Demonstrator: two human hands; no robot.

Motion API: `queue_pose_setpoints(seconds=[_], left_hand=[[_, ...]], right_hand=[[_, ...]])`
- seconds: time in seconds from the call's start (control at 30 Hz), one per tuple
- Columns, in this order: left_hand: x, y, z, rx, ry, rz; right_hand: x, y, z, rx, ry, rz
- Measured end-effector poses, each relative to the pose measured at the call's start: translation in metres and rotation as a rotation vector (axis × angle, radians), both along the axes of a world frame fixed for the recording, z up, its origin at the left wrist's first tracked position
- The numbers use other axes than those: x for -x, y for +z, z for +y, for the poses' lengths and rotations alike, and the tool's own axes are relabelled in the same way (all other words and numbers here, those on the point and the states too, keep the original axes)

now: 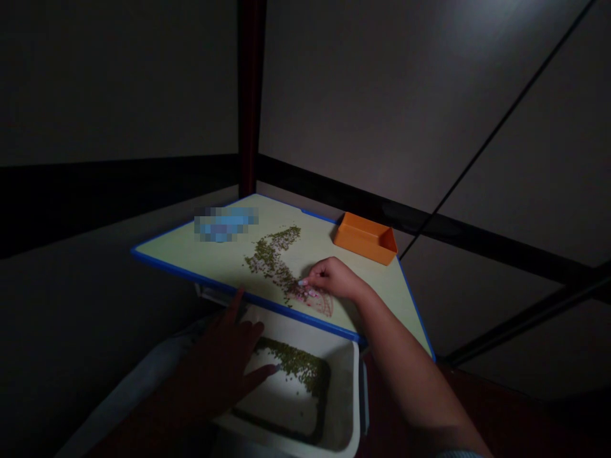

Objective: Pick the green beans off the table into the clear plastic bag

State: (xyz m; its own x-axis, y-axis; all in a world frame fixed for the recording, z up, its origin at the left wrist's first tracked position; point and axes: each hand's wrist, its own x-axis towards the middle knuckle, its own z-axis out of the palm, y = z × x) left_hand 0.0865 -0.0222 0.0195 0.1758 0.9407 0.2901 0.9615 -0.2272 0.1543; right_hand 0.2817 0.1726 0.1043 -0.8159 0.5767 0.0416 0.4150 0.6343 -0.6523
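Small greenish-brown bits, perhaps seeds or dried pods [272, 254], lie in a loose curved band on a pale yellow tabletop [363, 273] with a blue rim. At the near end of this band is my right hand [331, 278], its fingers curled and fingertips together among the bits. Whatever they pinch is too small to make out. My left hand [233, 350] is in shadow with fingers spread, the index fingertip at the table's near edge and the thumb over a white plastic bin [351, 381]. More green bits [300, 366] are heaped along the bin's far side.
An orange open box [365, 238] stands at the table's back right corner. Toward the back left lies a blue item [224, 224], blurred out. A reddish printed pattern [324, 302] shows near the front edge. Dark-banded walls [358, 127] rise behind the table.
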Motion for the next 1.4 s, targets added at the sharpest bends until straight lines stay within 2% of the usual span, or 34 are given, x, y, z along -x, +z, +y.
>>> queue_pose_setpoints(seconds=[0.13, 0.4, 0.57, 0.8, 1.4], left_hand=[[-0.0007, 0.0004, 0.0005, 0.006, 0.015, 0.005], [0.0001, -0.0023, 0.0018, 0.005, 0.011, 0.001], [-0.001, -0.0006, 0.0019, 0.009, 0.005, 0.027], [-0.0008, 0.0034, 0.002, 0.034, 0.0, -0.006], [0.0007, -0.0039, 0.0006, -0.026, -0.012, -0.007]], right_hand=[[-0.0012, 0.0005, 0.0, 0.047, 0.02, 0.017], [-0.0023, 0.0015, -0.001, 0.039, 0.009, 0.001], [-0.0021, 0.0026, -0.0014, 0.09, 0.066, -0.023], [-0.0001, 0.0006, -0.0017, 0.093, 0.058, -0.011], [-0.003, 0.002, 0.0001, 0.061, -0.014, 0.007]])
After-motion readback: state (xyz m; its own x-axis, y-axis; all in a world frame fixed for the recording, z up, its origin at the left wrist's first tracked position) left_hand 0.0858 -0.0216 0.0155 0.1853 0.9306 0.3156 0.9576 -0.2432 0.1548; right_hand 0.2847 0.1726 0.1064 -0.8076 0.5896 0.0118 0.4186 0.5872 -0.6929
